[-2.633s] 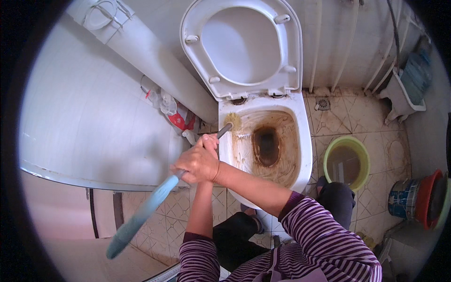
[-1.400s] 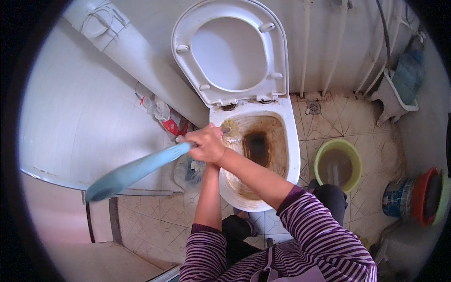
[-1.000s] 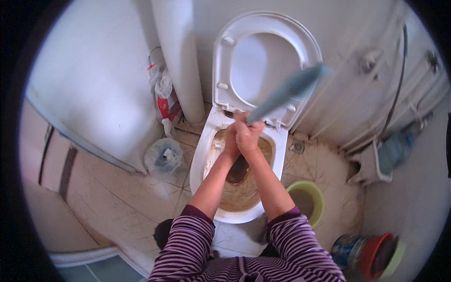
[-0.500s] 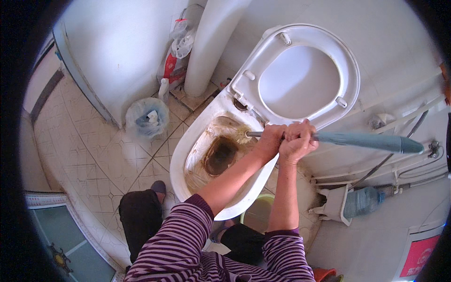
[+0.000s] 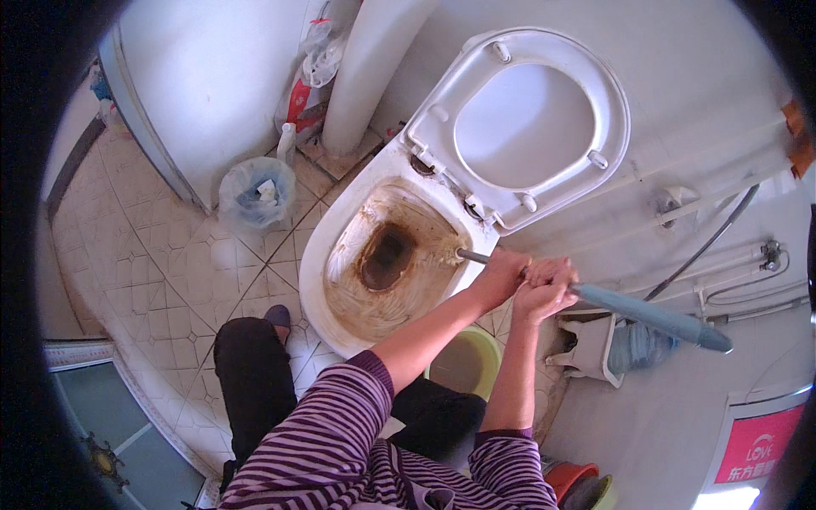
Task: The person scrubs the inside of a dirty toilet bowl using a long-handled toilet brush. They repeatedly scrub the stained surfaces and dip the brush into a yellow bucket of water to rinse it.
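Both of my hands are wrapped round a toilet brush, one close behind the other. My left hand (image 5: 503, 274) grips the thin metal shaft, and my right hand (image 5: 546, 289) closes where the shaft meets the thick part. The toilet brush (image 5: 654, 316) has a grey-blue handle that slants out to the right. Its pale bristle head presses against the right inner wall of the toilet bowl (image 5: 319, 299). Brown stains and streaks of suds cover the inside of the bowl around a dark drain hole. The raised toilet seat and lid (image 5: 614, 127) lean back behind the bowl.
A lined waste bin (image 5: 255, 200) stands left of the bowl, beside a white bottle (image 5: 286, 143) and a thick pipe (image 5: 365, 76). A green-rimmed basin (image 5: 489, 361) sits right of the bowl. Farther right are a white stool (image 5: 588, 347) and a large clear-blue bottle (image 5: 642, 347).
The brush head has moved along the right inner wall toward the front of the bowl. The handle's end has dropped lower, and both hands shifted with it. The view has moved slightly.
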Demonstrator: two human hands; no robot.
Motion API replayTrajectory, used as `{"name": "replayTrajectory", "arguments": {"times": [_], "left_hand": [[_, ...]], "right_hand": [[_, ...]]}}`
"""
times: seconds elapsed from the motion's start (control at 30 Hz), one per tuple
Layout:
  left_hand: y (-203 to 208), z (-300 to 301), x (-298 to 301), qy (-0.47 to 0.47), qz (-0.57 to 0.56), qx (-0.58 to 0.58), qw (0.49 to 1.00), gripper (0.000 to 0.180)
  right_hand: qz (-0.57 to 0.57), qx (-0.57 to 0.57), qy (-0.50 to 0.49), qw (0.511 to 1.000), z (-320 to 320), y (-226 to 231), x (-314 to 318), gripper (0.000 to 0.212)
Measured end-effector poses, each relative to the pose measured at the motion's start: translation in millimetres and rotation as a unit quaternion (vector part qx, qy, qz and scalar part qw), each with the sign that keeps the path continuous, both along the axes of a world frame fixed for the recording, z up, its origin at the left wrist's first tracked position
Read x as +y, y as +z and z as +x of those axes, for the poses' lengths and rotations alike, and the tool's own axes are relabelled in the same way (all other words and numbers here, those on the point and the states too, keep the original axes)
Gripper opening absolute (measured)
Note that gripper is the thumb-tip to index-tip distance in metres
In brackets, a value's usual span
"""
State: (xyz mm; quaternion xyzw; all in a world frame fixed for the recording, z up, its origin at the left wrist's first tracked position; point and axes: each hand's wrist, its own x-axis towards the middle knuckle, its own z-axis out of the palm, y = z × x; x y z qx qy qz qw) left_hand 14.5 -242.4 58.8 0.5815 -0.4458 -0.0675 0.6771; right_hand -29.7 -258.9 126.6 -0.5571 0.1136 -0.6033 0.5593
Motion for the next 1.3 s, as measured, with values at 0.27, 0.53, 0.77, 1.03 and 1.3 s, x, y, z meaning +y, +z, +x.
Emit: {"name": "replayTrajectory", "arguments": {"times": [0.27,0.53,0.77,1.03,1.3], "left_hand": [[-37.7,26.2,108.0,-0.014,0.066,-0.127,0.99,0.009],[-92.7,51.0,199.6,-0.057,0.339,-0.272,0.899,0.009],[-94.2,96.9,170.5,-0.055,0.336,-0.356,0.87,0.009],[-81.9,80.5,200.6,-0.081,0.362,-0.414,0.831,0.009],[-61.2,89.9,137.9,-0.078,0.376,-0.457,0.802,0.014]], "right_hand": [[0.042,0.257,0.031,0.965,-53.3,-35.2,92.1,0.025],[0.014,0.357,0.16,0.92,-58.2,-108.5,161.2,0.027],[-0.052,0.223,0.077,0.97,-20.1,-147.7,169.2,0.027],[0.022,0.212,0.1,0.972,-37.0,-162.1,207.1,0.027],[0.082,0.124,0.0,0.989,-9.8,-150.8,160.9,0.022]]}}
